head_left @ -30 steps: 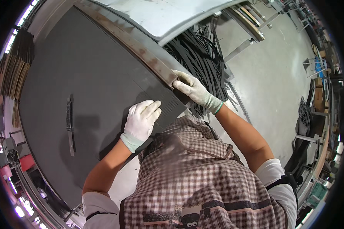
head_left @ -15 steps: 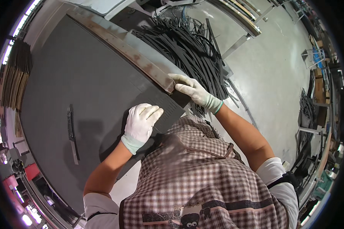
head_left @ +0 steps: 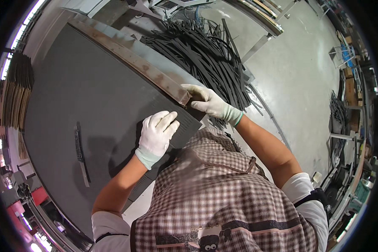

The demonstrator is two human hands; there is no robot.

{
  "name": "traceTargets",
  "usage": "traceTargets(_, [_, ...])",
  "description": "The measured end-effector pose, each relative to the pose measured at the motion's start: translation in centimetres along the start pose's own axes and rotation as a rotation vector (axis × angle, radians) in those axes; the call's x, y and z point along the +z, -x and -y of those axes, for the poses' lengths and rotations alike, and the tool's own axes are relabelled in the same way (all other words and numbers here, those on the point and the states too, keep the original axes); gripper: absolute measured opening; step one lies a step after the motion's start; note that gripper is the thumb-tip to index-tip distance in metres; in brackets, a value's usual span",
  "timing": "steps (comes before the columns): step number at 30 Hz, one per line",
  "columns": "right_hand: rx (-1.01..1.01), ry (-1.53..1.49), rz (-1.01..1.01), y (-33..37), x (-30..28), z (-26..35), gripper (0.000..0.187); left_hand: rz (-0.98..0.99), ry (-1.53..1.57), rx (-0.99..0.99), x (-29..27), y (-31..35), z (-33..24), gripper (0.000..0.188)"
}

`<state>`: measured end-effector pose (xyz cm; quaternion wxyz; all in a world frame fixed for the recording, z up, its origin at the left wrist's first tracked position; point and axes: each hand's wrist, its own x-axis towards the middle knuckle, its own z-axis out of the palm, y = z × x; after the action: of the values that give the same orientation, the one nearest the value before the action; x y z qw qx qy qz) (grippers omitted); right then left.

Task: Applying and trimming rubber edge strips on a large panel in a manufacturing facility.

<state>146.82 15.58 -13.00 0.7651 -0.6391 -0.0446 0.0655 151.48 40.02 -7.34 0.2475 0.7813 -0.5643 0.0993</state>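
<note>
A large dark grey sheet (head_left: pixel 88 75) lies spread across the work surface. My left hand (head_left: pixel 156 134), in a white glove with a pale green cuff, rests on it near the closest corner, fingers stretched out and slightly bent. Along the sheet's far right edge runs a long, rust-stained metal bar (head_left: pixel 138 67). My gloved right hand (head_left: pixel 212 102) grips the bar's near end, its fingers behind the end and the thumb in front. Left of my left hand, a cutter knife (head_left: pixel 79 145) with a dark handle and a long blade lies on the sheet.
A heap of black cut strips (head_left: pixel 201 50) lies on the floor beyond the bar. At the far left stands a stack of brown and dark sheets (head_left: pixel 17 92). Metal frame legs (head_left: pixel 256 48) rise at the top right, and shelving (head_left: pixel 350 105) lines the right side.
My right hand and the bar's near end have shifted slightly left. My left hand stays in almost the same place, its fingers a little higher on the sheet.
</note>
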Motion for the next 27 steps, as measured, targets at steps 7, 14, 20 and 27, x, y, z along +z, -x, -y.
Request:
traceTargets(7, [0.034,0.087,-0.011,-0.2,-0.2,0.4,0.062,0.002,0.048,0.013,0.4,-0.2,0.7,0.024])
traceTargets(14, [0.015,0.143,-0.085,-0.7,0.5,0.0,0.062,0.010,0.026,-0.006,0.1,-1.4,0.3,0.034])
traceTargets(20, [-0.124,0.840,-0.122,-2.3,0.5,1.0,0.068,0.090,-0.059,-0.089,0.8,-2.7,-0.8,0.040])
traceTargets(27, [0.024,0.832,-0.122,-3.3,0.6,4.0,0.069,0.118,-0.043,-0.100,0.3,-2.2,-1.0,0.040])
